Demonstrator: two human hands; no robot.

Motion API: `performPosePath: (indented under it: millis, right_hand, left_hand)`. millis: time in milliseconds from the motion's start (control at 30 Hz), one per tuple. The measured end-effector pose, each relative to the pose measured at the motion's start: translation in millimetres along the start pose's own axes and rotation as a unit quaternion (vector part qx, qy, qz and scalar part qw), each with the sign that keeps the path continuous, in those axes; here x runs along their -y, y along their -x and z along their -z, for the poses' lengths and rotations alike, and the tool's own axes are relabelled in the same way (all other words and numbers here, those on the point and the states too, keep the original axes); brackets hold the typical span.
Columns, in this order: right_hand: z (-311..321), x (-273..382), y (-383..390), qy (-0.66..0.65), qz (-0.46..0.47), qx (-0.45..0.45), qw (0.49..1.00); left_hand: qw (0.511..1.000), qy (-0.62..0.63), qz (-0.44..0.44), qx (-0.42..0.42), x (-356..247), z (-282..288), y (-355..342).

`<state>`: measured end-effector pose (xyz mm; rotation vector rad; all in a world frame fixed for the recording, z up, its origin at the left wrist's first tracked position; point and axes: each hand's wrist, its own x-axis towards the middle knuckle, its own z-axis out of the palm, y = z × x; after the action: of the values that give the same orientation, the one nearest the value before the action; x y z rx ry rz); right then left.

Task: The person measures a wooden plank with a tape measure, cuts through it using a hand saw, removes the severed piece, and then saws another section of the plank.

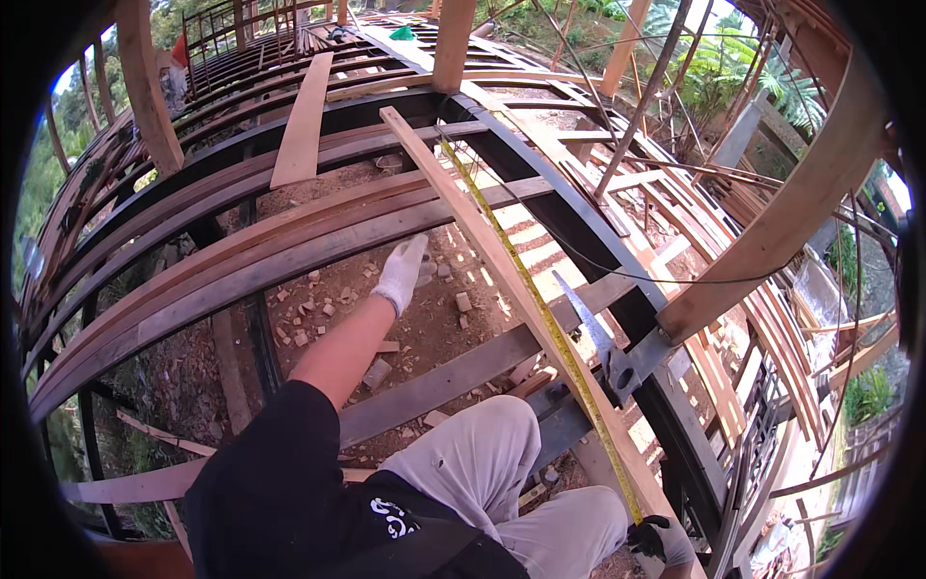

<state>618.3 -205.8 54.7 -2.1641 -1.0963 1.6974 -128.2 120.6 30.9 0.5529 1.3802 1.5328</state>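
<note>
While one left hand [401, 275] hovers, one right hand [667, 542] holds one tape [527, 278].

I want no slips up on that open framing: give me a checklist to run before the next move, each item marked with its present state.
1. Tape measure extended along the plank: ok, its yellow blade runs lengthwise.
2. Tape's far end hooked: cannot tell, too small to see.
3. Right hand on the tape: ok, gloved, at the tape's near end.
4. Left hand free: ok, gloved, nothing seen in it.
5. Handsaw out of the way: not ok, it lies beside the plank.
6. Feet on firm support: cannot tell, they are out of view.
</note>
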Motion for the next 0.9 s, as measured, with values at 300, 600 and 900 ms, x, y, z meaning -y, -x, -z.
performPosePath:
  millis: [300,600,900]
  right_hand:
    - [-83,177,-69,-0.09,0.036,0.01,0.995]
    - [-186,342,-280,-0.026,0.087,0.06,0.994]
    - [-283,511,-375,0.013,-0.005,0.115,0.993]
  left_hand:
    - [0.789,-0.599,-0.01,0.137,146,86,148]
    - [0.769,-0.619,0.097,0.132,129,78,128]
    - [0.766,-0.615,0.11,0.151,121,78,114]
